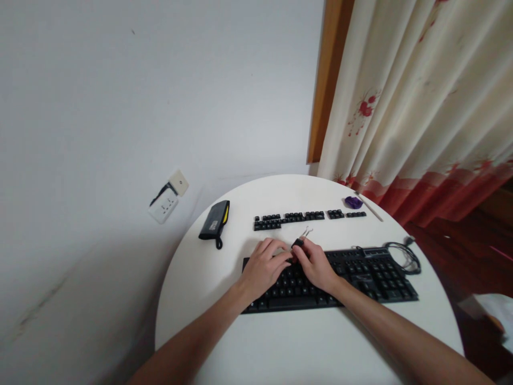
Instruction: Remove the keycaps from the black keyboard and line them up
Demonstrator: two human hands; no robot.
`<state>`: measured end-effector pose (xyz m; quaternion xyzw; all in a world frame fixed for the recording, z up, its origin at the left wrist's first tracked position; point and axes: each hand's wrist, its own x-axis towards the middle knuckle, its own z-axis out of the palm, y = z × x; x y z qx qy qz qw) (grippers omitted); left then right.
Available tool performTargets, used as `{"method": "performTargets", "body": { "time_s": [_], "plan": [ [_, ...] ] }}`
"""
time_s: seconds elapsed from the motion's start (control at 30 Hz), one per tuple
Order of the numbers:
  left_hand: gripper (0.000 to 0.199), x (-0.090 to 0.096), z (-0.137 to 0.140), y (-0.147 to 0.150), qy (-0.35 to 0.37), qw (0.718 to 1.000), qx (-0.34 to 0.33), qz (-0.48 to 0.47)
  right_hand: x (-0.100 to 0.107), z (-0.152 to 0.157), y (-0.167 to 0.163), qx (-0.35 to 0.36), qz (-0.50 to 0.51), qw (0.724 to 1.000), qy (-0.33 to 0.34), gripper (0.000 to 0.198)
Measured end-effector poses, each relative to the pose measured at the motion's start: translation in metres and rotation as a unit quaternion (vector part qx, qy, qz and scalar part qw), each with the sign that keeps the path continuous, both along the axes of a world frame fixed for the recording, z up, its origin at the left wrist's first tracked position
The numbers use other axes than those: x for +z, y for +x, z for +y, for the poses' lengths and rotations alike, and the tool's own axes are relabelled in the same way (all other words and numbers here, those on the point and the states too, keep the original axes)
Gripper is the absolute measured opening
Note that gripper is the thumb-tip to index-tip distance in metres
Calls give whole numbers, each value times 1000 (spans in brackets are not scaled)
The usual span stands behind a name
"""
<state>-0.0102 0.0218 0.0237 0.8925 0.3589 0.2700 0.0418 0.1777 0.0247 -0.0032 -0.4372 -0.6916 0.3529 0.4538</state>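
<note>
A black keyboard [304,303] lies across the table with several of its keys taken off. My right hand [316,266] is closed around a keycap puller [297,243] above the upper left of the keyboard. The puller has a black handle, and its two thin wire prongs point up and away. My left hand [262,267] is over the keyboard's left end, its fingers bent and drawn together close to the right thumb. Whatever sits between the left fingertips is too small to make out. Loose black keycaps [292,217] lie in rows behind the keyboard.
A dark pouch [214,220] with a yellow edge and a loop lies on the left of the round white table [320,347]. At the back right are a purple crumpled item [353,202] and a thin brush [371,207]. A coiled cable [406,259] rests at the keyboard's right.
</note>
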Motion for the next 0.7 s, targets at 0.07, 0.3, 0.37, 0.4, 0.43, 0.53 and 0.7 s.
{"method": "performTargets", "body": {
  "time_s": [0.07,0.3,0.37,0.4,0.43,0.53,0.7],
  "plan": [
    [16,0,-1,1,-8,1000,-5,-28,2,-1,0,4,3,1000,1,25],
    [11,-3,8,-3,-44,987,62,-139,1,3,-1,-19,50,998,-19,30],
    [13,-4,16,-8,-48,980,114,-155,-1,6,-1,-41,72,996,-26,32],
    [13,-4,22,-10,-47,977,135,-156,-2,6,-1,-48,83,995,-27,33],
    [14,-4,28,-12,-46,975,151,-153,-2,7,-1,-53,92,994,-27,33],
    [13,-4,49,-10,-52,975,174,-126,-3,8,-1,-56,107,992,-25,32],
    [13,-10,80,15,-73,983,167,-39,-3,8,-1,-70,105,992,-18,33]
  ]
}}
